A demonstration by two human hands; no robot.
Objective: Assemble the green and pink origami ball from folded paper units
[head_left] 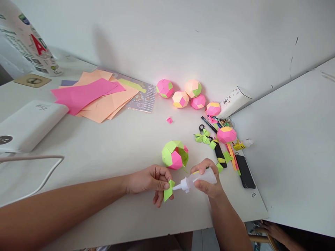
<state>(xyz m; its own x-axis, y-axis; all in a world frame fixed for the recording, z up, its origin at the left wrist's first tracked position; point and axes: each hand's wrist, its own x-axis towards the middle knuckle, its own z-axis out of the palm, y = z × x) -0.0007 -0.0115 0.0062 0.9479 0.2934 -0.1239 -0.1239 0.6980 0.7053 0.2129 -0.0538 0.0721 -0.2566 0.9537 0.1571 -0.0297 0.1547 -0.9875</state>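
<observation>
Between thumb and fingers, my left hand pinches a folded green paper piece. My right hand grips a clear glue bottle tipped sideways, its white nozzle pointing left at the green piece; the tip appears to touch it or nearly so. Just beyond my hands sits a partly built green and pink paper ball, with an opening on its upper right side. Whether any glue has come out is too small to tell.
Finished paper balls stand along the wall. Several green folded pieces lie by scissors and a black phone at right. Paper sheets, a white power bank and a cable are at left. Someone's hand shows bottom right.
</observation>
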